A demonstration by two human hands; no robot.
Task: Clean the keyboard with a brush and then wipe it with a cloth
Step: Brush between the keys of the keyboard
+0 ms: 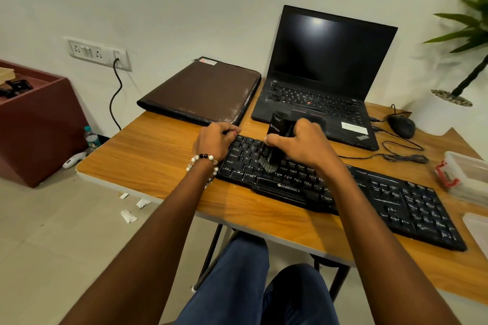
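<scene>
A black dusty keyboard (383,192) lies slantwise on the wooden table (148,155). My right hand (306,142) grips a black brush (277,134) by its handle, and the bristles press down on the letter keys at the keyboard's left part. My left hand (216,140) is curled over the keyboard's far left corner and holds it there. No cloth is in view.
An open black laptop (324,82) stands behind the keyboard, with a brown folder (203,90) to its left. A black mouse (401,125) and its cable lie at the right. A clear plastic box (467,177) sits at the right edge. A potted plant (454,92) stands beyond.
</scene>
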